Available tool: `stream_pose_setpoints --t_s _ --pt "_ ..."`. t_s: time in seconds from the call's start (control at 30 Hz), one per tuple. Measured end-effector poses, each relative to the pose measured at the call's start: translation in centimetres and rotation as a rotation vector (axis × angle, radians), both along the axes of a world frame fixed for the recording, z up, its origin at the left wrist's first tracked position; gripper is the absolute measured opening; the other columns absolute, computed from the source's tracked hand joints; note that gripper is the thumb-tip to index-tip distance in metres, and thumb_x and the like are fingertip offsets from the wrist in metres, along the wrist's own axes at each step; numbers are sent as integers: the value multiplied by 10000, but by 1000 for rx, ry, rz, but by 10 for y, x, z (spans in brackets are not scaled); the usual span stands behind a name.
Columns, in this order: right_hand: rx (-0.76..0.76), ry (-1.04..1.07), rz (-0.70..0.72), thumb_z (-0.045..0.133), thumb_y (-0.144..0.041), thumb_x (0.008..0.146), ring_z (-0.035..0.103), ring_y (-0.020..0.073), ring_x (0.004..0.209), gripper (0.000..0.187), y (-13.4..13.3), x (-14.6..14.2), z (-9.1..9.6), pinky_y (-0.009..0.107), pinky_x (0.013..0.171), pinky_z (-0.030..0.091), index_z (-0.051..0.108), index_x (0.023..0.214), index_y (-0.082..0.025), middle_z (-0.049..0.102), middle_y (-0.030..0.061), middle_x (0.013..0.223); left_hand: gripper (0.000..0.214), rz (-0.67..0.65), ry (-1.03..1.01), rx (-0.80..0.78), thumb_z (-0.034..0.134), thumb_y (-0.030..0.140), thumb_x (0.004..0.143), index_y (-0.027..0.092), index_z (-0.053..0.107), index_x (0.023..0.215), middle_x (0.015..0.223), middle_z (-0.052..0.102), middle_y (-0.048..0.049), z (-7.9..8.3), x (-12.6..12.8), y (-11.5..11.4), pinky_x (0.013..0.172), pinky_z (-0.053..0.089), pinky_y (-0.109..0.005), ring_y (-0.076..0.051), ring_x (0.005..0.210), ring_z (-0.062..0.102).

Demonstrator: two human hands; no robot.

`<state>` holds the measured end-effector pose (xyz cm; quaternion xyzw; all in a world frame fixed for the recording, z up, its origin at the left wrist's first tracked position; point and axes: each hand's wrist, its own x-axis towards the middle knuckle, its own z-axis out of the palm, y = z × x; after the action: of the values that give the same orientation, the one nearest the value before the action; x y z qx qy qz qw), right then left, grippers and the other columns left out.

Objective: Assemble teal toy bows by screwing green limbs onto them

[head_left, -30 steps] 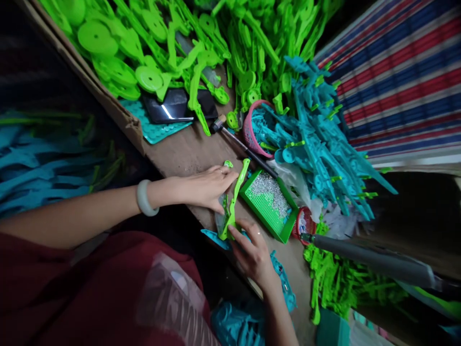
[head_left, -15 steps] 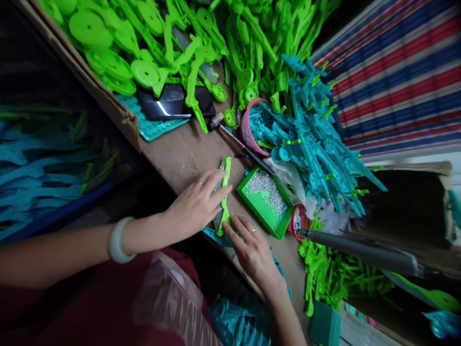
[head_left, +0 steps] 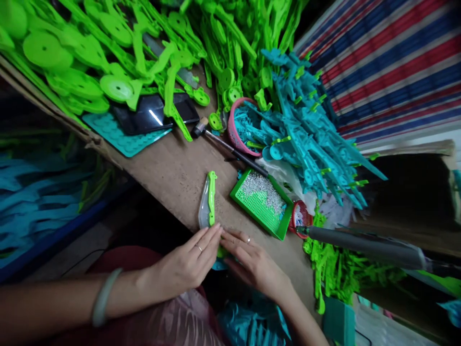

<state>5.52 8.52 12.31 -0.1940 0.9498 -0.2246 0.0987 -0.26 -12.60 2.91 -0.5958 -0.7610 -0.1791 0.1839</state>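
Note:
A slim green plastic piece [head_left: 212, 194] with a clear, greyish curved blade-like part [head_left: 204, 209] along its left side lies on the table. My left hand [head_left: 187, 259], a ring on one finger, has its fingers pressed together over the near end of that piece. From the other side my right hand [head_left: 255, 264], also ringed, meets it with bent fingers. Both hands' fingertips touch or nearly touch. Between them a bit of green and blue plastic shows at the table edge; the rest of the grip is hidden.
A hammer [head_left: 234, 151] lies beyond, beside a green tray [head_left: 261, 216] of small metal bits. A pink basket [head_left: 234, 127] and blue parts [head_left: 306, 129] stand behind it. Green parts [head_left: 118, 86] are heaped over a dark phone [head_left: 154, 115]. A grey power-driver-like tool [head_left: 367, 245] juts in from the right.
Both hands have slid toward the near end of the green piece and come together there. Its far part and the clear blade are now uncovered. The view has shifted slightly.

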Motion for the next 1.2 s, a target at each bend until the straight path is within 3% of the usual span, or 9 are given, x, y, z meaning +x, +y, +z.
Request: stream_pose_setpoints --t_s 0.1,0.17,0.23,0.4,0.5,0.73,0.87,1.0,1.2 --pt "-510 171 -297 552 -361 999 649 155 654 165 -15 -38 22 325 643 599 640 940 -234 672 11 718 451 -21 13 2 419 168 925 -4 638 1281 1350 658 -219 3 2 -3 1095 502 -441 -314 1271 628" --pt "-877 332 -494 338 -492 1051 458 111 444 456 -33 -79 23 277 485 501 478 688 -254 467 -46 519 453 -17 37 -19 421 164 916 -1 644 1273 1339 665 -217 4 1 -3 1070 524 -440 -321 1252 640" --pt "-960 248 -576 129 -594 1033 386 88 427 583 -53 -125 6 234 430 434 379 621 -266 392 -54 508 452 -17 64 -40 429 166 912 -4 643 1273 1336 665 -222 4 0 -2 1057 538 -441 -331 1245 644" --pt "-874 103 -669 156 -632 1011 312 45 401 628 -79 -193 -58 187 376 306 335 532 -267 278 -72 474 464 -37 95 -43 470 160 893 -9 627 1296 1345 656 -230 -1 -1 -3 1061 552 -446 -357 1264 628" --pt "-740 252 -635 245 -578 1043 381 90 404 585 -65 -154 -42 244 396 397 420 593 -248 331 -56 488 465 -53 66 -22 452 158 886 -15 637 1276 1333 659 -242 -3 -2 -4 1032 577 -448 -370 1257 630" --pt "-138 1596 -976 427 -282 997 625 184 728 216 40 13 48 372 639 538 629 999 -359 573 19 808 444 -58 -31 73 404 121 911 -9 650 1256 1341 655 -242 -6 -3 8 1023 572 -467 -362 1249 640" --pt "-427 1038 -1241 570 -407 888 670 263 1086 362 108 43 26 457 852 577 567 1231 -289 655 73 1175 431 -102 -108 105 417 121 942 1 622 1301 1398 611 -250 -13 0 16 1140 447 -499 -363 1324 580" --pt "-879 432 -1098 733 -419 771 710 250 880 515 132 37 2 426 760 590 577 1230 -245 721 60 976 492 -177 -311 115 412 422 1036 73 637 1301 1417 617 -195 1 -19 30 1220 311 -483 -310 1367 543" --pt "-1209 500 -869 743 -425 724 571 126 571 341 123 -19 1 284 538 522 601 994 -272 525 -64 678 554 -425 -231 -112 323 507 1063 133 573 1385 1502 559 -98 30 -77 129 1170 364 -430 -240 1429 474"
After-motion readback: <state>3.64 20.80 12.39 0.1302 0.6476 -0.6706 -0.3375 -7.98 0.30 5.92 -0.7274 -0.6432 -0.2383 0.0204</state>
